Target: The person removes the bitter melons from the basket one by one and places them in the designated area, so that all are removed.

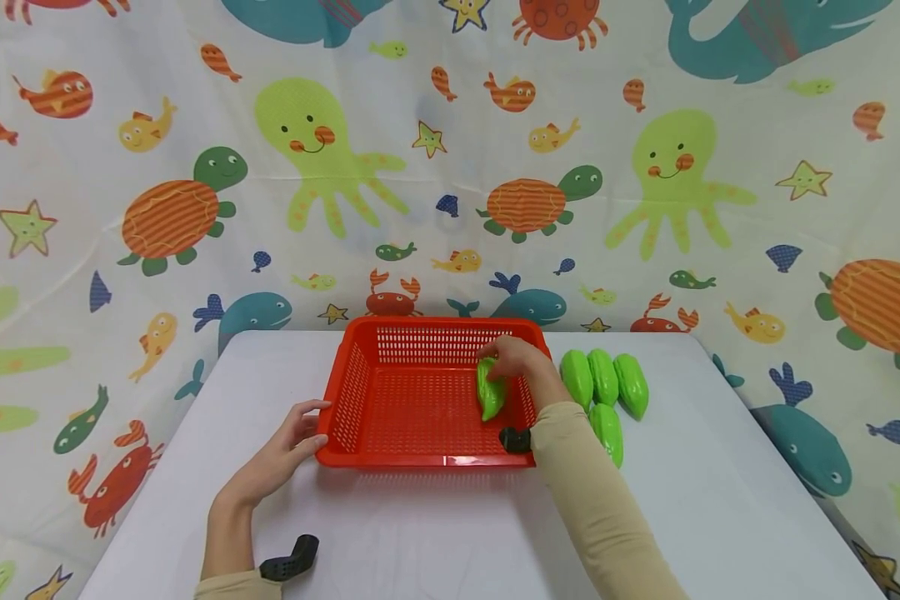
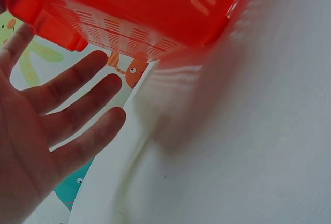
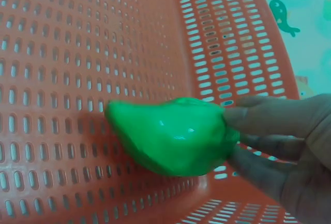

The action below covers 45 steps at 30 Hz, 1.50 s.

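Note:
My right hand [image 1: 521, 360] is inside the red plastic basket [image 1: 435, 461], near its right wall. It pinches the blunt end of a shiny green fruit [image 3: 173, 137], which looks like a mango with a pointed tip. In the right wrist view, the thumb and fingers hold that end while the tip points away over the perforated floor; whether the fruit touches the floor I cannot tell. At the basket's left side, my left hand [image 1: 288, 446] touches the rim. Its fingers [image 2: 77, 79] are spread and fairly straight in the left wrist view.
Several similar green fruits [image 1: 603, 377] lie grouped on the white table [image 1: 720, 467], right of the basket. Behind the table hangs a cloth [image 1: 435, 233] printed with sea animals. A black wrist device [image 1: 290, 562] sits by the left sleeve.

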### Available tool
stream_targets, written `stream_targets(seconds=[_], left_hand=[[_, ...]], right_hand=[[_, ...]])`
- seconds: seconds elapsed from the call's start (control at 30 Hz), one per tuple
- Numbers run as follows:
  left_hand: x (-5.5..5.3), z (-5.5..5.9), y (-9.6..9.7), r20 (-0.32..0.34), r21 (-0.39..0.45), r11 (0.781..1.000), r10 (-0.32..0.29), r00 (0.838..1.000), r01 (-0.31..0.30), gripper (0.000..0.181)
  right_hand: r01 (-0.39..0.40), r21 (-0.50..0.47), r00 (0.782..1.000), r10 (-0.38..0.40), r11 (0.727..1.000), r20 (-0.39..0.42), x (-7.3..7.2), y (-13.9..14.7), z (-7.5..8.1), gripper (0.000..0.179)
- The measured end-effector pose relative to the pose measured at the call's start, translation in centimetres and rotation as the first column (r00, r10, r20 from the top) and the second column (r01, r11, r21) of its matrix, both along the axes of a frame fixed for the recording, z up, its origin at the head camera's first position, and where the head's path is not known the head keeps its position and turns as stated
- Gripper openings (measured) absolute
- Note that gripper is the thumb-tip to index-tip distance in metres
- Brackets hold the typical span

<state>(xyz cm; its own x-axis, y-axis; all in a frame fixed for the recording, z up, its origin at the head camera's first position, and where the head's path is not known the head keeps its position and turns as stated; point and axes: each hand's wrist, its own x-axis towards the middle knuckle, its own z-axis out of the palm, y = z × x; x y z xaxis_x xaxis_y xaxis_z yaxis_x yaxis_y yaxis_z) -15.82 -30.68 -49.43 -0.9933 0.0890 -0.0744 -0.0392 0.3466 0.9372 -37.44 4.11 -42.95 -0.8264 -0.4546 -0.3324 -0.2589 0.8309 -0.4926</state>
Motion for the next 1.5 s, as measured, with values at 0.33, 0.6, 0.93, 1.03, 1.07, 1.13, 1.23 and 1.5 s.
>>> stream_targets(seconds=[0.33, 0.6, 0.93, 1.03, 1.07, 1.13, 1.23, 1.5], left_hand=[[0.0, -0.14, -0.03, 0.006, 0.0, 1.0, -0.001, 1.0, 0.001, 0.065], [-0.14, -0.07, 0.0, 0.002, -0.014, 1.0, 0.0, 1.0, 0.001, 0.063], [-0.08, -0.02, -0.06, -0.011, -0.011, 1.0, -0.007, 1.0, 0.006, 0.062], [-0.05, -0.02, -0.06, -0.01, -0.008, 1.0, -0.007, 1.0, 0.007, 0.063], [-0.04, -0.02, -0.06, -0.009, -0.007, 1.0, -0.007, 1.0, 0.007, 0.063], [-0.04, -0.02, -0.06, -0.008, -0.007, 1.0, -0.007, 1.0, 0.007, 0.063], [-0.06, -0.05, -0.09, -0.009, -0.009, 1.0, -0.008, 1.0, 0.008, 0.063], [-0.04, -0.11, -0.09, -0.011, -0.01, 1.0, -0.01, 1.0, 0.009, 0.062]], right_hand=[[0.045, -0.057, 0.996, -0.04, 0.997, 0.078, 0.07, 0.03, -0.59, 0.046], [0.049, -0.05, 0.98, -0.038, 0.998, 0.196, 0.08, 0.08, -0.2, 0.049], [0.009, -0.025, 0.974, -0.004, 1.0, 0.225, -0.15, 0.0, -0.09, 0.045], [0.012, -0.025, 0.973, -0.006, 1.0, 0.233, -0.16, 0.04, -0.09, 0.043], [0.016, -0.027, 0.971, -0.009, 1.0, 0.237, -0.13, 0.06, -0.09, 0.042], [0.016, -0.031, 0.97, -0.008, 0.999, 0.243, -0.13, 0.05, -0.09, 0.04], [0.014, -0.035, 0.97, -0.005, 0.999, 0.243, -0.08, -0.02, -0.05, 0.038], [0.063, -0.007, 0.958, -0.059, 0.998, 0.28, 0.04, -0.15, -0.11, 0.046]])
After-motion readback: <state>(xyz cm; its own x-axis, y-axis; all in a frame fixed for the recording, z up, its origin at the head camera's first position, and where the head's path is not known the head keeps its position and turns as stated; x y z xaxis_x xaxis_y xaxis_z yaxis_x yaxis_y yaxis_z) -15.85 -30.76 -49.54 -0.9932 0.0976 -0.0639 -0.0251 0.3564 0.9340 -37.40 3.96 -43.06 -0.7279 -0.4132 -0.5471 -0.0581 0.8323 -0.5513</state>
